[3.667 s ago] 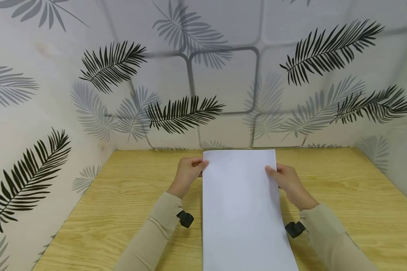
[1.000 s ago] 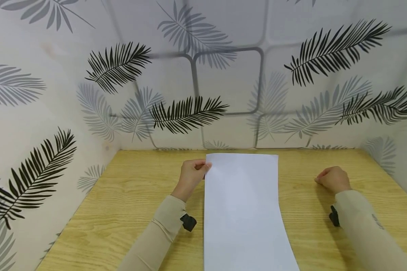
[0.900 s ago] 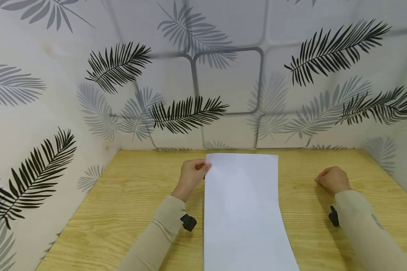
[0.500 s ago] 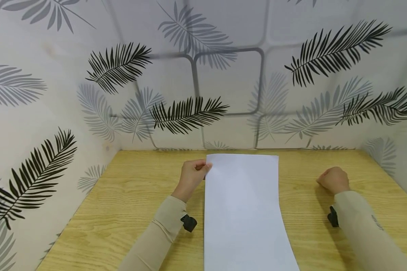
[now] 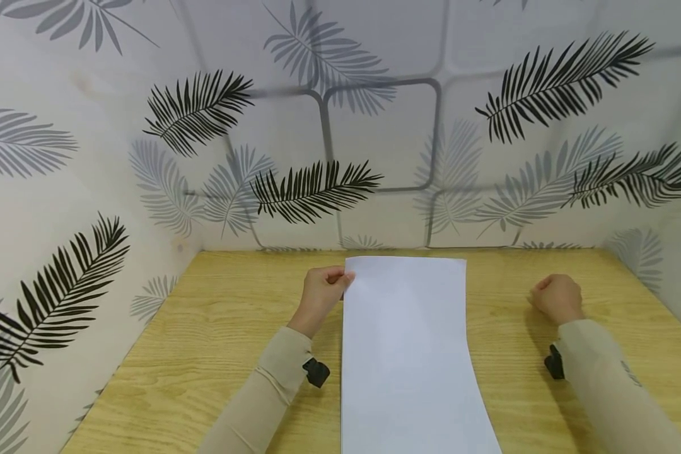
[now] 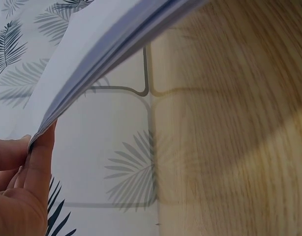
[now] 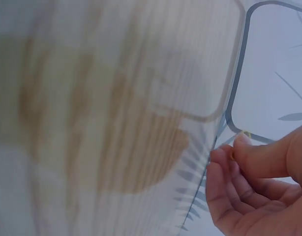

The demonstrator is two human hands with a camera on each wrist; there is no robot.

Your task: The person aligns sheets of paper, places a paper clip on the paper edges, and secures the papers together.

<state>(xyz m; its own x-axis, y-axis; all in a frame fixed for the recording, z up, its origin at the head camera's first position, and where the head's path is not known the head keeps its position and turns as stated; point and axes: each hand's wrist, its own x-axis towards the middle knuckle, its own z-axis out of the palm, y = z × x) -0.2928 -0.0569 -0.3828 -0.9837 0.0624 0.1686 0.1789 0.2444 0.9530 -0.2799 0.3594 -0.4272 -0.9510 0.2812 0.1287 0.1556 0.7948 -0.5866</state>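
Observation:
A stack of white paper (image 5: 408, 353) lies lengthwise on the wooden table (image 5: 215, 328). My left hand (image 5: 340, 277) pinches its far left corner, and in the left wrist view the thumb and finger (image 6: 35, 147) lift that corner of the paper (image 6: 106, 54) off the table. My right hand (image 5: 553, 296) rests on the table well right of the sheets, fingers curled. In the right wrist view the right hand (image 7: 234, 157) has thumb pressed to fingertips around a tiny yellowish thing (image 7: 246, 133), too small to identify.
Walls papered with leaf prints (image 5: 312, 189) close in the table at the back, left and right. Small black cameras sit on both wrists (image 5: 316, 372).
My right hand has left the paper's right edge and moved right onto the table, curling up there. The left hand keeps its pinch on the corner.

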